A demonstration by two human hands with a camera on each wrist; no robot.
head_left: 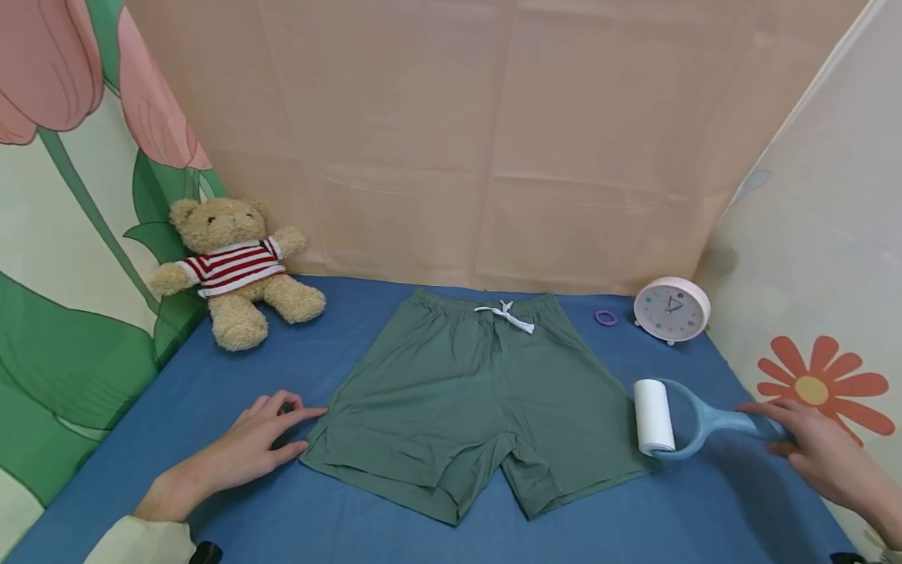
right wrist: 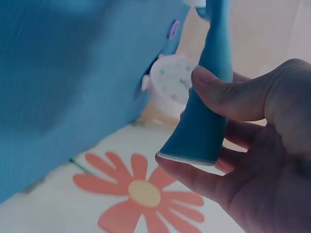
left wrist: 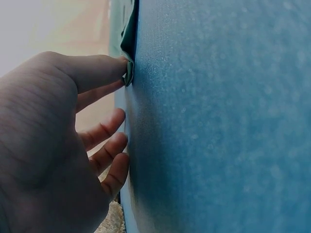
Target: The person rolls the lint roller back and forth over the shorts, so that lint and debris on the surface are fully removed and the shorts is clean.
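Green drawstring shorts (head_left: 451,392) lie spread flat on the blue cloth, the waistband at the far side and a white cord (head_left: 510,315) tied at its front. At the shorts' left leg, my left hand (head_left: 247,446) rests with thumb and index finger extended and apart, their tips on the edge of the fabric (left wrist: 127,43). The other fingers spread loosely. My right hand (head_left: 820,450) grips the blue handle of a lint roller (head_left: 705,423). Its white roll (head_left: 654,417) overlaps the edge of the right leg in the head view.
A teddy bear (head_left: 239,270) in a striped shirt sits at the back left. At the back right are a pink alarm clock (head_left: 672,310) and a purple ring (head_left: 605,318). Walls with flower prints flank the blue surface (head_left: 352,540), and a beige sheet (head_left: 451,141) hangs behind.
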